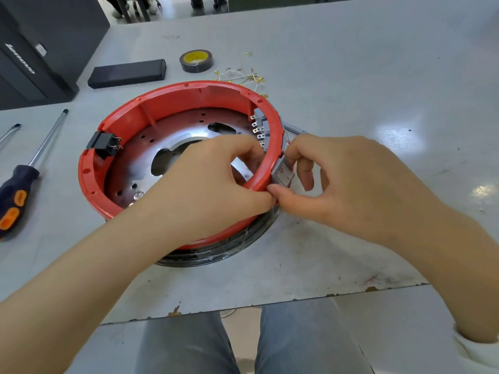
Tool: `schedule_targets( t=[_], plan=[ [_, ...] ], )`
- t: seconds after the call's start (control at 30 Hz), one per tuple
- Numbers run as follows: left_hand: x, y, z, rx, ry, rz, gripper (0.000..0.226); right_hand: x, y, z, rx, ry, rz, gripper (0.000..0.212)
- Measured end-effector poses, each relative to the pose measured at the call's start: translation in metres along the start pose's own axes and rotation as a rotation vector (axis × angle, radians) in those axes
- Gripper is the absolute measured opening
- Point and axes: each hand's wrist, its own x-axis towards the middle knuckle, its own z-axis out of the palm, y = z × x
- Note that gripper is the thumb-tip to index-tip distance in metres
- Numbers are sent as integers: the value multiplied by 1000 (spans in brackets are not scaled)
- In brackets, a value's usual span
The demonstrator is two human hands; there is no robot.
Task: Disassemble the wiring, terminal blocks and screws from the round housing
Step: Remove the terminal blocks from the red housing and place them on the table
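My right hand (348,184) pinches the grey rocker switch (283,172) on the red housing's (172,103) near-right wall while my left hand (210,179) grips the rim inside; next I'd push it free.

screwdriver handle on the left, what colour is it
The screwdriver handle is black with orange patches, seen in the head view.

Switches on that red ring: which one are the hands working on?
The grey rocker switch on the red ring's right outer wall, pinched by the right hand. The black switch on the left side sits untouched.
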Motion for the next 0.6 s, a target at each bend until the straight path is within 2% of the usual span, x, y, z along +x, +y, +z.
schedule_targets(
  t=[0.1,0.2,0.4,0.6],
  plan=[
    [0,1,-1,-41,-46,-18,18,3,4,1,195,-61,-3,32],
    [0,4,1,-71,-49,-14,18,4,6,8,279,-15,-4,27],
    [1,2,1,-111,-61,-46,19,7,2,11,151,51,-37,27],
    [7,-4,0,-162,-90,-67,15,10,11,1,193,-46,-46,20]
  ],
)
